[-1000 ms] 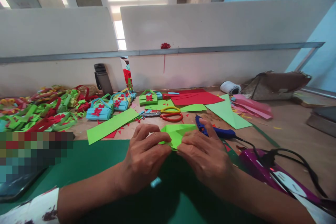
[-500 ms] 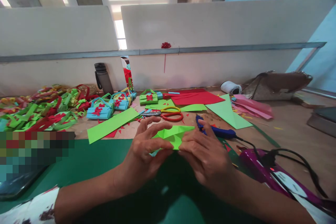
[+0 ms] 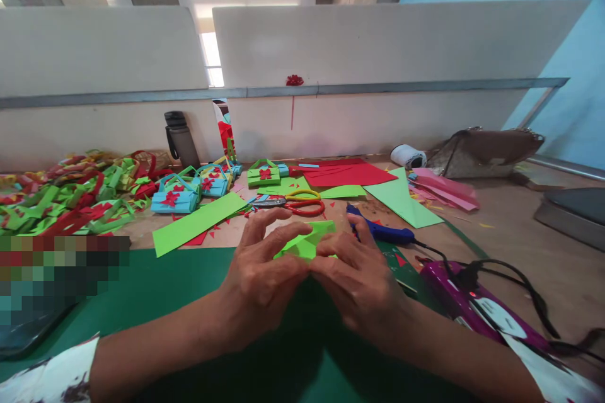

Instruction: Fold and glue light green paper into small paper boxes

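Lime-green folded paper (image 3: 305, 244), smooth and matte, was held above the green mat (image 3: 189, 271) between the two hands, its creased facets angled against one another and its near edge partly hidden by fingers. The left hand (image 3: 265, 274) came in from seven o'clock, its upper fingers arched over the sheet; its grip pinched the paper's left side between thumb and fingers. The right hand (image 3: 362, 271) reached in from five o'clock, fingers curled, its grip pinching the right side, and the two sets of fingertips met at the near edge.

From the paper, metal scissors (image 3: 321, 206) with glossy red and yellow handles lay at twelve o'clock, and flat red sheets (image 3: 363, 173) at one. A blue plastic glue gun (image 3: 394, 235) rested at three, just beyond the right hand. Toward ten, a long rectangular green strip (image 3: 198, 225) lay on the brown-covered worktop (image 3: 510, 220), near boxy light-blue paper handbags (image 3: 174, 201) with red flower shapes.
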A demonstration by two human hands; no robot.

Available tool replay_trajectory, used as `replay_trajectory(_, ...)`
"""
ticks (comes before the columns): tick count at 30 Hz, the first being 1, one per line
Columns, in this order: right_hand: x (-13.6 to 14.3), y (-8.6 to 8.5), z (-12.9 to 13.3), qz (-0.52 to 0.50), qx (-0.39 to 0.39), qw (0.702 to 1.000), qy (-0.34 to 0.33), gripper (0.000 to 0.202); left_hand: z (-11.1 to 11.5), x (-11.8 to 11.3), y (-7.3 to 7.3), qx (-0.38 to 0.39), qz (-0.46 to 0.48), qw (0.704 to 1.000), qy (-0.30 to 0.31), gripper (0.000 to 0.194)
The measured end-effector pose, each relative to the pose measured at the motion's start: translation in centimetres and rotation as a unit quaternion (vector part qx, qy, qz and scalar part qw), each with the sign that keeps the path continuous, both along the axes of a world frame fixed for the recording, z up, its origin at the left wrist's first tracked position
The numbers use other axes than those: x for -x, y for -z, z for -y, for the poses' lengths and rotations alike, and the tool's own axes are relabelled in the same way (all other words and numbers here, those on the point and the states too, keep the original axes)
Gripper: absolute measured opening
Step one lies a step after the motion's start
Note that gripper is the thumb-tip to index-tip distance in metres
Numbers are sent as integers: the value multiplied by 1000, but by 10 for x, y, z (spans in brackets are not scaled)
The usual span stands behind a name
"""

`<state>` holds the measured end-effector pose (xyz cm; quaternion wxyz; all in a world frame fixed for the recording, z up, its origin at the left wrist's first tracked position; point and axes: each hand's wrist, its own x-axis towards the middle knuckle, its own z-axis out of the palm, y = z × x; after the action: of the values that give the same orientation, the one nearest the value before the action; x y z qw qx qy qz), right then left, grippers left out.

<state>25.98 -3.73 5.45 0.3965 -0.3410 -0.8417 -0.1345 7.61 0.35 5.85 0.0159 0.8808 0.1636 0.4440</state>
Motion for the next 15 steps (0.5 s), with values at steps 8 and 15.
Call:
replay_trajectory(8,-3,-7,0,12,15,1000,23,14,-3,3,-8,36,0,999,11,19)
replay_trajectory(15,-4,-4,-3,-3,25,1000,15,14,-7,3,-5,29,12,1000,3,16)
